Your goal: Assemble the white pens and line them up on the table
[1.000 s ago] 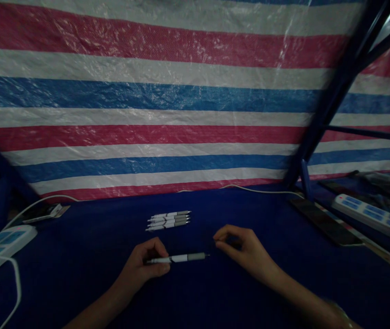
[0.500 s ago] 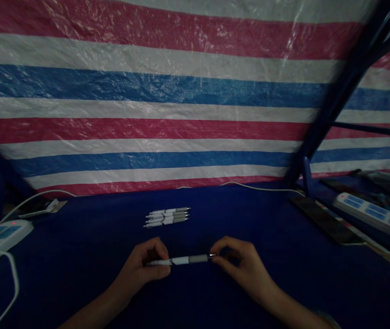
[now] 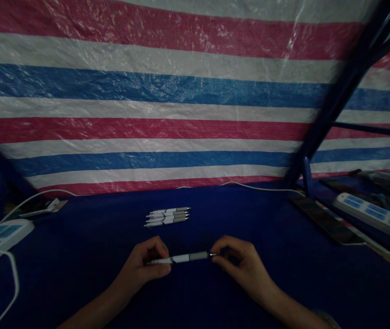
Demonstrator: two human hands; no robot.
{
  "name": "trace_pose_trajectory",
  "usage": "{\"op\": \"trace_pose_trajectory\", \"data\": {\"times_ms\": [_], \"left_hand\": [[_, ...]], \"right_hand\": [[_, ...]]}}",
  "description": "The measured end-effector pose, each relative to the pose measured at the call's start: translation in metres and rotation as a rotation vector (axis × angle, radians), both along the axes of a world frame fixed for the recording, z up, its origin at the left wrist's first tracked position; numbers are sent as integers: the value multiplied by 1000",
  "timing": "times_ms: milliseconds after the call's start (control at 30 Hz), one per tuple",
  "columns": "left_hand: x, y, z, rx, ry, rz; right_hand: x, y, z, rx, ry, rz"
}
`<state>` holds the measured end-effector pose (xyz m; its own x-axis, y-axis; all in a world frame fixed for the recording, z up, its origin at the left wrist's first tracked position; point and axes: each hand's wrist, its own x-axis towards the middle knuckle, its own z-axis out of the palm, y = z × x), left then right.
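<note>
A white pen [image 3: 181,258] with a grey grip and a metal tip lies level between my two hands, just above or on the blue tabletop [image 3: 195,301]. My left hand [image 3: 149,260] pinches its white clip end between thumb and fingers. At the metal tip, the thumb and forefinger of my right hand [image 3: 239,260] are closed together. Beyond my hands, several similar pens [image 3: 167,217] lie side by side in a row, their tips pointing right.
White power strips stand at the left [image 3: 3,237] and the right [image 3: 375,211]. A dark flat phone-like slab [image 3: 325,221] lies on the right. Blue metal posts [image 3: 325,109] flank a striped plastic sheet [image 3: 167,128] behind the table. A white cable [image 3: 15,269] loops at left.
The pen's tip end has risen very slightly. Both hands keep their hold in almost the same place, and the row of pens is unmoved.
</note>
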<state>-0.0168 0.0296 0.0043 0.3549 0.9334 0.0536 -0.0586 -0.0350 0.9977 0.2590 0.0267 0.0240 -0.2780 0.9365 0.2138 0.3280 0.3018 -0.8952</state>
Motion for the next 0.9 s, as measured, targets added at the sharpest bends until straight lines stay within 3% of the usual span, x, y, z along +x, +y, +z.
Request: {"op": "trace_pose_trajectory", "data": {"times_ms": [300, 567, 767, 900], "left_hand": [[8, -6, 8, 51, 117, -39], [10, -9, 10, 81, 160, -47], [9, -7, 13, 67, 127, -22], [10, -8, 12, 65, 117, -40]], "right_hand": [[-1, -2, 1, 83, -97, 10], [-2, -2, 5, 103, -290, 148], [0, -3, 7, 51, -162, 144], [0, -4, 7, 98, -219, 149]]}}
